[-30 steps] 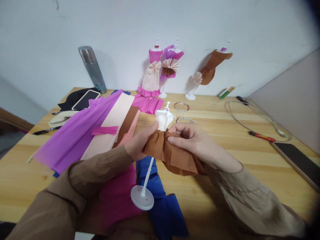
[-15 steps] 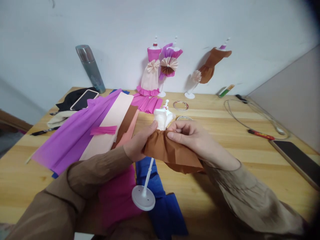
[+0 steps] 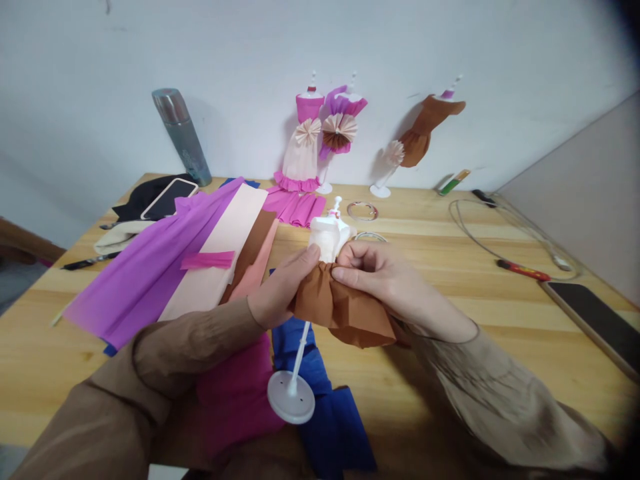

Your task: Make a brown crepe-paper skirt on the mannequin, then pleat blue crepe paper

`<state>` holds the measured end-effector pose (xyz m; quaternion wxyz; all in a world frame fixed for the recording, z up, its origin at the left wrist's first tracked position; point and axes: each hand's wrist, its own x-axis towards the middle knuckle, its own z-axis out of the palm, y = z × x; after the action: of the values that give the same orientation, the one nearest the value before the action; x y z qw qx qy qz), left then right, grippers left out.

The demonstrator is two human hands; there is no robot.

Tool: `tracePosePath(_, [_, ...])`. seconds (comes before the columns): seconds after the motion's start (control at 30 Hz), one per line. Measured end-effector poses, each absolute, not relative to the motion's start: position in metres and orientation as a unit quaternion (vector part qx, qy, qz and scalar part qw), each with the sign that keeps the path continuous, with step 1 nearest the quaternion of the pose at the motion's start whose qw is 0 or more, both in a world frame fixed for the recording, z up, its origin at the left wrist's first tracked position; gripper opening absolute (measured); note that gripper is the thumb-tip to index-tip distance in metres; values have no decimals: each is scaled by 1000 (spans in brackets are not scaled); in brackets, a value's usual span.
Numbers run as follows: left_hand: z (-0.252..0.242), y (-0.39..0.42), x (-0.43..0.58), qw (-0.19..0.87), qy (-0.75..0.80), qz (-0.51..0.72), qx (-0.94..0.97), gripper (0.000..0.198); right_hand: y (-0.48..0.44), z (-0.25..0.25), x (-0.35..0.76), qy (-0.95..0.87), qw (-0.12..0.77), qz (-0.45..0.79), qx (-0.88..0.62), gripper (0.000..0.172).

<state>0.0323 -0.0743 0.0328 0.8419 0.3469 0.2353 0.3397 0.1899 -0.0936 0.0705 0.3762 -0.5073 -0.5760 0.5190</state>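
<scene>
A small white mannequin (image 3: 327,235) on a thin rod with a round base (image 3: 291,400) is held above the wooden table (image 3: 450,280). Brown crepe paper (image 3: 345,310) is gathered around its waist. My left hand (image 3: 280,287) grips the mannequin and the paper's left edge, thumb pressed on the gather. My right hand (image 3: 383,273) is closed, pinching the brown paper against the torso from the right. Blue paper (image 3: 325,407) and magenta paper (image 3: 235,393) lie beneath my forearms.
Purple, cream and brown sheets (image 3: 190,257) spread at left, by a phone (image 3: 167,198) and a metal flask (image 3: 181,137). Three dressed mannequins (image 3: 325,133) stand against the wall. Tape rings (image 3: 363,211), a cable (image 3: 500,233), a red tool (image 3: 523,270) and a dark tablet (image 3: 595,323) lie at right.
The brown paper is bunched tighter around the mannequin's waist. My hands have drawn closer together and the mannequin has tipped a little more upright.
</scene>
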Motion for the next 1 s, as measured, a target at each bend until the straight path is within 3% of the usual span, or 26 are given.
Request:
tracePosePath(0.23, [44, -79, 29, 757, 294, 368, 452, 42, -87, 65, 192, -456, 379, 636, -493, 38])
tracePosePath(0.37, [48, -82, 27, 737, 298, 370, 481, 37, -80, 59, 192, -411, 360, 689, -476, 31])
tracePosePath(0.8, [36, -63, 31, 865, 280, 274, 314, 50, -81, 66, 205, -445, 372, 680, -448, 32])
tracePosePath(1.0, [32, -63, 30, 873, 245, 309, 287, 54, -83, 67, 208, -487, 380, 640, -457, 31])
